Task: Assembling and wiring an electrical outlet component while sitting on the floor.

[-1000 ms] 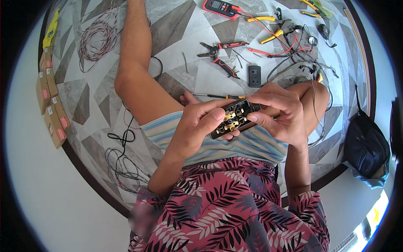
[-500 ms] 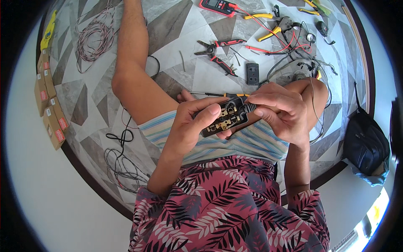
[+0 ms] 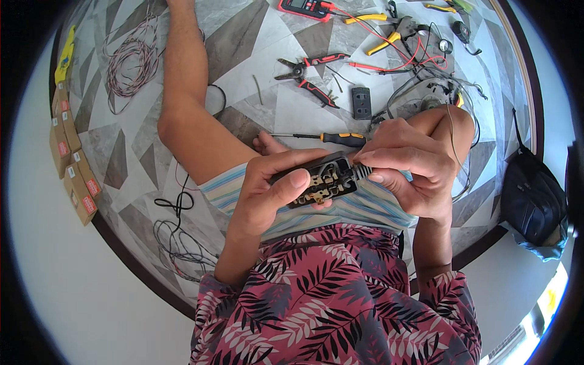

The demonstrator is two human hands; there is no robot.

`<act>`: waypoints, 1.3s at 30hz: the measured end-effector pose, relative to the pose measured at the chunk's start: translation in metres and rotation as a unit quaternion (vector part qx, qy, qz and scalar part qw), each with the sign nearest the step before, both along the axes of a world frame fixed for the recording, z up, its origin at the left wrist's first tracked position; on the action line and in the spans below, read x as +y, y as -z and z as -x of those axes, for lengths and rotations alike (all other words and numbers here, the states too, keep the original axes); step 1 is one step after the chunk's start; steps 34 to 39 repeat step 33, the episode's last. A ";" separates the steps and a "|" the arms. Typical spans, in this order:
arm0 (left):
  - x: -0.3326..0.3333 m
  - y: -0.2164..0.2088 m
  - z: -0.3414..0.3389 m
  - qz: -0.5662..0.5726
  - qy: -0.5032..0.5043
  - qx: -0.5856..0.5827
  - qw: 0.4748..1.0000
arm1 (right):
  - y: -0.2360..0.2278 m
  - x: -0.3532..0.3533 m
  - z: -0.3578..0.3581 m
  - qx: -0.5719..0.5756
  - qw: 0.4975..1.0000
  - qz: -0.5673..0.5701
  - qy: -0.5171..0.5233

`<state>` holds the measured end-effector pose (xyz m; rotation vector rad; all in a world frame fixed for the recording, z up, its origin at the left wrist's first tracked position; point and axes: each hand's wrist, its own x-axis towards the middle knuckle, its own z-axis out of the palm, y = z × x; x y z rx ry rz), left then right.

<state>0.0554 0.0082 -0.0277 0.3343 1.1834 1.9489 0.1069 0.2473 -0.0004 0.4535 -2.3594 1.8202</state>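
Over my lap, my left hand (image 3: 266, 187) grips a black socket housing (image 3: 342, 196) with its inside facing up. Brass contact strips (image 3: 324, 185) show in it, and my left thumb presses at its left end. At the housing's right end sits a ribbed black cord sleeve (image 3: 363, 171). My right hand (image 3: 413, 167) pinches this sleeve between thumb and fingers. Most of the cord beyond it is hidden behind my right hand. Just past my hands, a screwdriver (image 3: 340, 139) with a black and yellow handle lies on the floor.
Beyond my legs lie a black socket cover (image 3: 361, 103), red and black wire strippers (image 3: 301, 71), yellow-handled pliers (image 3: 389, 44), a red multimeter (image 3: 304, 7) and tangled cables (image 3: 420, 79). Coiled wire (image 3: 132, 64) and small boxes (image 3: 79, 191) are at left, a black bag (image 3: 532, 198) at right.
The view has shifted slightly, so the floor items sit a little further left. My hands keep their hold on the housing and sleeve; more of the screwdriver handle shows.
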 end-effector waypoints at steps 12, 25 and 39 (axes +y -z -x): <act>0.006 -0.019 -0.004 0.038 -0.027 -0.010 0.999 | 0.010 0.003 -0.001 -0.003 1.000 0.031 -0.007; 0.000 -0.005 0.009 0.128 -0.047 0.020 0.990 | 0.034 0.018 0.006 -0.059 0.991 -0.106 0.052; -0.003 0.052 0.061 0.239 0.011 0.035 0.970 | 0.085 0.060 0.019 -0.063 0.939 -0.311 0.131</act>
